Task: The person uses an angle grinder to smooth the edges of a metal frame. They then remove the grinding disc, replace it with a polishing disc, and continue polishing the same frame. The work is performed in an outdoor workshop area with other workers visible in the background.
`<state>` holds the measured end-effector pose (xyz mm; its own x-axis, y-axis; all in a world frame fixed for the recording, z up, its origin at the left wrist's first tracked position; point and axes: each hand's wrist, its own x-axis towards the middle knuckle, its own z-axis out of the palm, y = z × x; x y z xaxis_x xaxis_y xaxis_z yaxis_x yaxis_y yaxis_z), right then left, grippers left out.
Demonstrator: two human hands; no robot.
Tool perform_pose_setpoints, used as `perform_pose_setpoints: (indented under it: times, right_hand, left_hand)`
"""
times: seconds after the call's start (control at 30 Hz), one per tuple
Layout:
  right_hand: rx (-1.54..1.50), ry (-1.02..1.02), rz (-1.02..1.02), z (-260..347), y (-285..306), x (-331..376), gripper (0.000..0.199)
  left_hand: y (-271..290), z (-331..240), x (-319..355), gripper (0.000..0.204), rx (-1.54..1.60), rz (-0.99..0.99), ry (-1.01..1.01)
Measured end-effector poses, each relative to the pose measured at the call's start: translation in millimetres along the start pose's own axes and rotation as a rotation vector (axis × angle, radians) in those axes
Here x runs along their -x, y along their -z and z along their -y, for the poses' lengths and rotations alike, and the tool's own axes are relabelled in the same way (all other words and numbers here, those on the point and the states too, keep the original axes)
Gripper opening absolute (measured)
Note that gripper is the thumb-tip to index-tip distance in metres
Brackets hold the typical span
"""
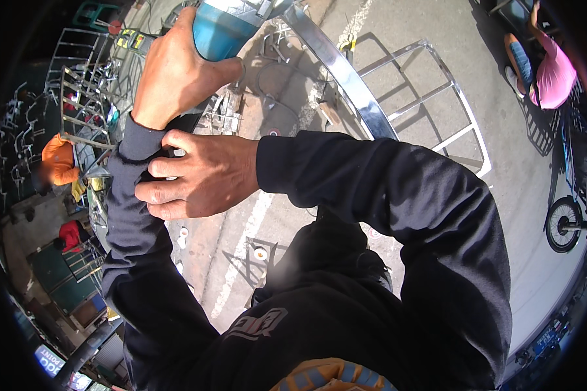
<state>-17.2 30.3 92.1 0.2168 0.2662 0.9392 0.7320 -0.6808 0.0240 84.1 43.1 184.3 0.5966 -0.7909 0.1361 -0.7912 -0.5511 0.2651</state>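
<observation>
At the top, my left hand (176, 72) is wrapped round the rounded body of a teal power tool (222, 32). The tool's upper part runs out of view, so its exact kind cannot be told. My right hand (202, 173) lies across my left forearm, its fingers curled onto the black sleeve (137, 140) close to the cuff. Right of the tool, a shiny metal bar (346, 78) slants down until my right sleeve covers it. A dark part beneath my left wrist is mostly hidden.
A welded metal frame (450, 85) lies on the concrete to the right. Metal offcuts (225, 111) lie below the tool. Further left are stacked metal racks (78, 104) and a person in orange (59, 159). A person in pink (554, 81) and a bicycle wheel (563, 225) are far right.
</observation>
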Motion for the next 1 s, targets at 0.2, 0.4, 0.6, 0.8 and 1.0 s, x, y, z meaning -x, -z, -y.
perform_pose_setpoints:
  times: [0.2,0.4,0.6,0.8,1.0]
  right_hand:
    - [-0.008,0.004,-0.003,-1,-1,-1,0.015]
    - [-0.004,0.004,-0.034,-1,-2,-1,0.014]
    - [-0.004,0.003,-0.024,3,-3,-2,0.014]
    - [-0.007,0.015,-0.009,3,-2,-1,0.015]
    - [-0.055,0.032,-0.080,2,-7,-1,0.012]
  left_hand:
    - [3,-1,0,0.069,-0.045,0.009,0.020]
    - [4,-4,1,0.068,-0.118,-0.021,0.024]
    - [6,-7,4,0.070,-0.134,-0.001,0.032]
    - [8,-10,6,0.070,-0.150,-0.029,-0.035]
    - [8,-14,8,0.070,-0.171,0.000,0.038]
